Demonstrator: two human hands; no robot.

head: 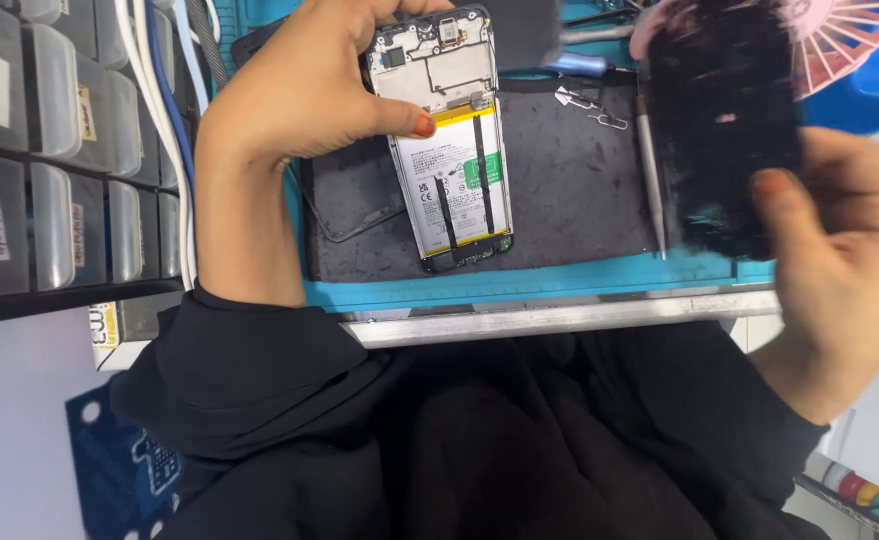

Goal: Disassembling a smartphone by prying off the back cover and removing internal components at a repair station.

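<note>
- Head view: the person's left hand (305,85) grips the opened smartphone with its back cover off (450,135) by its upper left edge, thumb pressed across the white inner frame just above the battery. Held this way, the exposed inside faces up toward the camera, seemingly so that the parts can be looked over.
- The phone's lower end rests on or just above the dark grey rectangular work mat (570,190); which of the two cannot be told.
- The right hand (840,265) clasps a glossy black back cover panel (725,130), thumb on its near face, lifted to the right of the phone and clear of the mat, apparently to keep it out of the way. The panel is motion-blurred.
- A slim metal rod-shaped tool (652,175) lies along the mat's right edge, between the phone and the cover; a small wire clip-like piece (610,122) sits on the mat right of the phone's top.
- Beneath the mat lies a bright blue bench mat (520,285) edged by a metal strip.
- Left of the phone stand grey plastic parts drawers (50,150) with white and blue cables (165,130) beside them.
</note>
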